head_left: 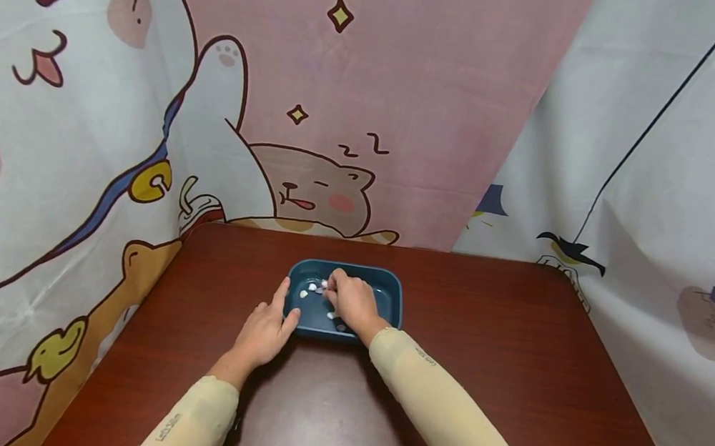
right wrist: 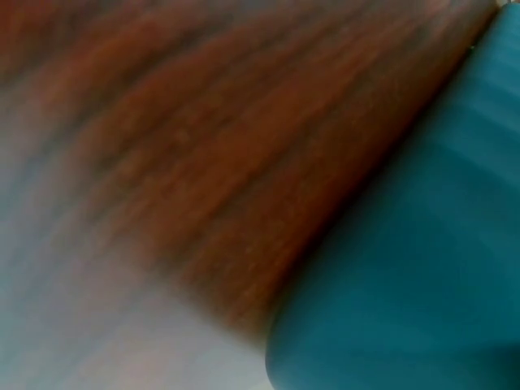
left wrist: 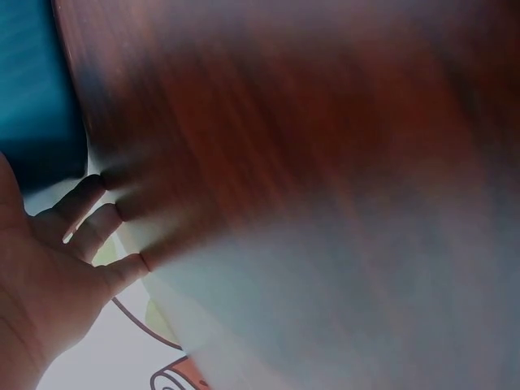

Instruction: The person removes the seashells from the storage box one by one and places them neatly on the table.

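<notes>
A dark blue rectangular tray holds several small white and greyish pebble-like pieces, most near its left half. My left hand is at the tray's left end, thumb and fingers spread and straight along the wall. In the left wrist view that hand appears beside the blue tray wall. My right hand reaches down inside the tray, fingers bent among the small pieces. Its fingertips are partly hidden, so whether they pinch one is unclear. Only the tray's outer side and tabletop fill the right wrist view.
The tray rests on a reddish-brown wooden table, toward its far edge. Behind and to both sides hangs a cloth printed with cartoon animals. Light glares off the near tabletop.
</notes>
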The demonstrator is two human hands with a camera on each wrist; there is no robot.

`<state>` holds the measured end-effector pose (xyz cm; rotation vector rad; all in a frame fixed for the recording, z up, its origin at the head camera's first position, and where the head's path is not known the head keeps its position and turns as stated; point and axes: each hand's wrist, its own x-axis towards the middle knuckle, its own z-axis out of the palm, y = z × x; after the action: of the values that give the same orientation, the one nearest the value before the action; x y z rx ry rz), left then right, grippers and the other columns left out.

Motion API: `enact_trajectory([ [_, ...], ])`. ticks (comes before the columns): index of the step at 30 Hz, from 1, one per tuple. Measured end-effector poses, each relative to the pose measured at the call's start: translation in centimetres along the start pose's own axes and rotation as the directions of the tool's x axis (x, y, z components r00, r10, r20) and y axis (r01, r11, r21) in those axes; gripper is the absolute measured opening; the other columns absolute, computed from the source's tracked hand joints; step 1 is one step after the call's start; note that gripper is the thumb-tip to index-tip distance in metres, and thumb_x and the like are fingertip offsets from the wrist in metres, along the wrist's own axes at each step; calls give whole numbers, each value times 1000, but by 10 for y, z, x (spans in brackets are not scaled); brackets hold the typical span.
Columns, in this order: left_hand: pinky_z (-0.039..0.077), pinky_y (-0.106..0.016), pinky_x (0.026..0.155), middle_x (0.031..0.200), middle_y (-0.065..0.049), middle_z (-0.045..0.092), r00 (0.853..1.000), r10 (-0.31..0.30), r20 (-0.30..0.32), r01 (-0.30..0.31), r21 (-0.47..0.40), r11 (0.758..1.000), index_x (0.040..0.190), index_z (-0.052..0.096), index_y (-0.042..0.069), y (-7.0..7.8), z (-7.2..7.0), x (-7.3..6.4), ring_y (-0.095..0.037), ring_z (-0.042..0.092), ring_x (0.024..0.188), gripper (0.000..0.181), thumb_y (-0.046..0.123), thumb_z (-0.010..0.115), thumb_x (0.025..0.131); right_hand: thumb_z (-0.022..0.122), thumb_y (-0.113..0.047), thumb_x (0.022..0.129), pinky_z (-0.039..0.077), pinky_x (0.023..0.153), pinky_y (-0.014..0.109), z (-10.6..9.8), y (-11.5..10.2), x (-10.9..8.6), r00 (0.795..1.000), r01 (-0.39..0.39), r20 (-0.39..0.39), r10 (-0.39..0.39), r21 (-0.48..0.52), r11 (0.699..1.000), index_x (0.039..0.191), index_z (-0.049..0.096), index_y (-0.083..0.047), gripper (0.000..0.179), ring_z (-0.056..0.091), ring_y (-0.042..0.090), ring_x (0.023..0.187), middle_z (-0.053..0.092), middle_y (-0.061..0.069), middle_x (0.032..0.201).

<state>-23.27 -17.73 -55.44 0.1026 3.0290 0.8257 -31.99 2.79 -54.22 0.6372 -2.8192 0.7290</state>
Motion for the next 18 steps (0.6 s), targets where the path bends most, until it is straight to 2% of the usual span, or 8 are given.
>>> enact_trajectory([
  [6, 47, -59, 105, 118, -16, 74, 1000, -2, 1, 2, -1, 1000, 174, 6, 20, -1, 1, -1, -35, 58, 115, 76, 48, 43, 114, 78, -27, 100, 54, 69, 32, 1, 1, -1, 999, 31, -12, -31, 3, 1000, 96, 64, -21, 16, 59, 7, 66, 75, -5, 86],
  [12, 47, -60, 106, 124, -18, 74, 1000, -5, -2, 5, -8, 1000, 174, 6, 20, -1, 2, -1, -37, 58, 118, 76, 48, 44, 114, 78, -28, 100, 55, 70, 32, 2, 1, -1, 999, 50, -12, -50, -9, 999, 98, 67, -22, 13, 59, 7, 67, 75, -7, 85],
  [18, 47, -61, 105, 127, -19, 73, 1000, -1, 0, 1, -2, 1000, 174, 6, 20, 0, 0, 0, -37, 59, 118, 76, 48, 44, 114, 78, -27, 100, 59, 76, 35, 1, 0, 0, 998, 58, -12, -58, -15, 998, 100, 71, -21, 10, 65, 9, 74, 79, -6, 93],
])
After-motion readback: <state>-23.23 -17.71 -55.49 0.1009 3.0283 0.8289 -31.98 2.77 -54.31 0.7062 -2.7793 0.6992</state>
